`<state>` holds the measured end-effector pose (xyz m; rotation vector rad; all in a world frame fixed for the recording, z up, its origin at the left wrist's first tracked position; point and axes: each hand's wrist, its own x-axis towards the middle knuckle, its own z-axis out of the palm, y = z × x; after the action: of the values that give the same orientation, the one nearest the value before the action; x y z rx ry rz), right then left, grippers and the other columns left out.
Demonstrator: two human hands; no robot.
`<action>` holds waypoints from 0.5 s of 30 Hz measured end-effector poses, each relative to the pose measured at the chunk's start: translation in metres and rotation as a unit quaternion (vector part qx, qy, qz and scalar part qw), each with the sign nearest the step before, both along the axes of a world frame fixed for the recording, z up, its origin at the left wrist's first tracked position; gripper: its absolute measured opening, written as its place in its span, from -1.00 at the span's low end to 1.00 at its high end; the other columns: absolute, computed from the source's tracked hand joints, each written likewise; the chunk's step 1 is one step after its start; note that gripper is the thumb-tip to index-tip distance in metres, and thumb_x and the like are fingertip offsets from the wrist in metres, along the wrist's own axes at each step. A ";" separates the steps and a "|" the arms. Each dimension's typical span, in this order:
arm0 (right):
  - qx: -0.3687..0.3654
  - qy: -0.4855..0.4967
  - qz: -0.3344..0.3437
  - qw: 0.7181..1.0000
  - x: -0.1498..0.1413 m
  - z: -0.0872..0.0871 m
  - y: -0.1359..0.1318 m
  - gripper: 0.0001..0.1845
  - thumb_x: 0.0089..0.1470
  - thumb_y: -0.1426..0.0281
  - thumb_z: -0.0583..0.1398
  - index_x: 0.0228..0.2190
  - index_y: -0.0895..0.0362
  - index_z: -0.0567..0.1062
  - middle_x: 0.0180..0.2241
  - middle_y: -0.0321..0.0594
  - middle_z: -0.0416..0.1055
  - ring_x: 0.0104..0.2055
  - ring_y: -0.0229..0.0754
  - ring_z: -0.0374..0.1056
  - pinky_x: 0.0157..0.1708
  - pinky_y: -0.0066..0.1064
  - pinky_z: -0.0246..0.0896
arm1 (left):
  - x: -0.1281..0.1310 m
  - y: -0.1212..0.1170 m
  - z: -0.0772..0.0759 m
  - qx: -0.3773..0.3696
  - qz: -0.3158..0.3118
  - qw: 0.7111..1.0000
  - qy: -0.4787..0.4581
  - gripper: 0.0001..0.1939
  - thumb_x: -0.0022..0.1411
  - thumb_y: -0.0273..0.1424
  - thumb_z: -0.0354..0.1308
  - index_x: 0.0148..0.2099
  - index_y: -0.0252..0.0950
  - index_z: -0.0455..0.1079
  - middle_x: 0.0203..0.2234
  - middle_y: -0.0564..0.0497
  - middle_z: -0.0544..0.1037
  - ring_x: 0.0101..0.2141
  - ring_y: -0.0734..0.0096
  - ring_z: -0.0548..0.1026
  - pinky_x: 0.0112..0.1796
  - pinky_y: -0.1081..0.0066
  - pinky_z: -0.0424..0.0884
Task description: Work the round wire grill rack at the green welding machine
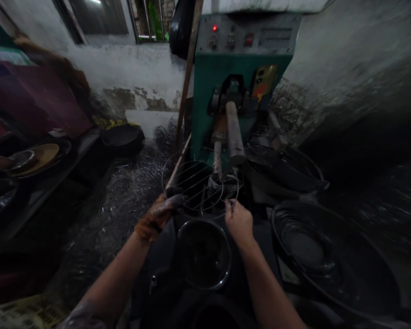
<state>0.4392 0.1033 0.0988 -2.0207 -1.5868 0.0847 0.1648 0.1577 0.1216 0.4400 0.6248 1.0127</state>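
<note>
Wire rack (197, 183) is held in the air by both hands, just beyond a dark round vessel (204, 287) with a shiny rim that sits nearest the body. A wide dark basin (366, 260) stands to the right. The left hand (165, 209), in a stained orange-brown glove, grips the rack's near left edge; the bare right hand (239, 220) pinches its near right edge. A heap of wire rings (123, 196) lies to the left. Farther off, the green machine (205, 91) points a thick metal rod (234, 132) toward the rack, before a flaking wall (113, 68).
</note>
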 end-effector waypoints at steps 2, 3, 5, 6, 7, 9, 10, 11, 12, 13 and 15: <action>0.006 -0.006 0.005 1.000 -0.001 -0.002 0.001 -0.56 0.35 0.28 -0.05 -0.19 0.23 0.56 -0.32 0.07 0.59 -0.33 -0.02 0.52 -0.30 -0.34 0.28 | -0.003 0.000 0.003 0.011 -0.011 1.000 0.011 -0.43 0.21 -0.33 0.31 0.26 -0.24 0.41 -0.09 -0.17 0.64 0.06 -0.09 0.59 0.05 0.06 0.53; 0.009 -0.009 0.010 1.000 -0.001 -0.003 0.001 -0.56 0.35 0.29 -0.05 -0.20 0.23 0.56 -0.32 0.08 0.59 -0.32 -0.02 0.52 -0.30 -0.34 0.28 | -0.004 0.000 0.004 0.017 -0.017 1.000 0.012 -0.43 0.19 -0.35 0.32 0.24 -0.27 0.41 -0.07 -0.19 0.64 0.07 -0.10 0.58 0.06 0.04 0.52; 0.016 -0.014 0.010 1.000 -0.002 -0.005 0.002 -0.55 0.35 0.29 -0.06 -0.21 0.23 0.56 -0.35 0.07 0.58 -0.34 -0.02 0.52 -0.32 -0.34 0.28 | -0.001 -0.002 0.005 0.031 -0.029 0.999 0.005 -0.43 0.16 -0.37 0.35 0.22 -0.29 0.42 -0.01 -0.23 0.62 0.10 -0.12 0.56 0.09 0.02 0.50; 0.021 -0.017 0.005 1.000 -0.002 -0.006 0.002 -0.55 0.35 0.29 -0.06 -0.21 0.23 0.56 -0.38 0.05 0.58 -0.36 -0.02 0.51 -0.34 -0.33 0.28 | 0.001 -0.003 0.005 0.035 -0.032 0.999 0.000 -0.41 0.14 -0.38 0.37 0.22 -0.29 0.41 0.01 -0.24 0.60 0.11 -0.14 0.55 0.09 -0.01 0.49; 0.029 -0.019 -0.001 0.999 -0.001 -0.007 0.002 -0.55 0.35 0.28 -0.06 -0.22 0.23 0.56 -0.40 0.04 0.57 -0.38 -0.02 0.50 -0.36 -0.33 0.27 | 0.005 -0.006 0.005 0.038 -0.034 0.999 -0.005 -0.40 0.13 -0.38 0.39 0.22 -0.29 0.40 0.03 -0.25 0.60 0.12 -0.15 0.54 0.09 -0.03 0.48; 0.052 -0.023 -0.009 0.998 0.000 -0.008 0.003 -0.55 0.35 0.27 -0.05 -0.24 0.23 0.55 -0.43 0.03 0.56 -0.41 -0.02 0.49 -0.38 -0.33 0.26 | 0.012 -0.011 0.005 0.041 -0.032 0.999 -0.008 -0.38 0.12 -0.35 0.41 0.22 -0.28 0.39 0.04 -0.25 0.59 0.12 -0.15 0.54 0.09 -0.04 0.48; 0.064 -0.024 -0.010 0.998 0.001 -0.008 0.004 -0.55 0.35 0.26 -0.05 -0.25 0.23 0.55 -0.43 0.03 0.56 -0.42 -0.03 0.49 -0.39 -0.33 0.26 | 0.016 -0.014 0.004 0.043 -0.027 0.999 -0.009 -0.39 0.12 -0.34 0.41 0.21 -0.28 0.40 0.04 -0.24 0.59 0.12 -0.13 0.54 0.09 -0.03 0.48; 0.075 -0.025 -0.011 0.997 0.002 -0.007 0.005 -0.55 0.34 0.26 -0.05 -0.25 0.23 0.55 -0.43 0.04 0.56 -0.43 -0.03 0.49 -0.39 -0.34 0.25 | 0.019 -0.016 0.004 0.044 -0.021 0.999 -0.009 -0.40 0.13 -0.32 0.41 0.20 -0.26 0.40 0.03 -0.23 0.60 0.11 -0.10 0.55 0.08 -0.01 0.49; 0.084 -0.025 -0.013 0.996 0.003 -0.007 0.006 -0.55 0.34 0.25 -0.05 -0.26 0.23 0.55 -0.44 0.03 0.56 -0.43 -0.04 0.48 -0.40 -0.34 0.25 | 0.021 -0.017 0.003 0.046 -0.016 0.999 -0.009 -0.41 0.13 -0.30 0.41 0.19 -0.25 0.41 0.02 -0.22 0.60 0.10 -0.08 0.55 0.07 0.01 0.49; 0.089 -0.023 -0.014 0.996 0.004 -0.005 0.007 -0.55 0.34 0.25 -0.05 -0.26 0.23 0.55 -0.45 0.03 0.55 -0.45 -0.04 0.48 -0.41 -0.34 0.24 | 0.023 -0.018 0.002 0.046 -0.012 0.999 -0.010 -0.43 0.14 -0.29 0.41 0.18 -0.23 0.42 0.01 -0.20 0.61 0.09 -0.06 0.56 0.06 0.03 0.50; 0.091 -0.013 -0.012 0.996 0.005 -0.003 0.010 -0.54 0.35 0.24 -0.05 -0.29 0.21 0.55 -0.48 -0.01 0.54 -0.48 -0.07 0.45 -0.43 -0.35 0.22 | 0.025 -0.019 -0.001 0.045 -0.010 0.999 -0.010 -0.46 0.13 -0.27 0.42 0.15 -0.20 0.45 -0.01 -0.17 0.62 0.07 -0.04 0.57 0.03 0.05 0.51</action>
<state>0.4446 0.1131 0.0963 -1.9049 -1.5275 -0.0925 0.1893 0.1392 0.1211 0.5132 0.5571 1.0287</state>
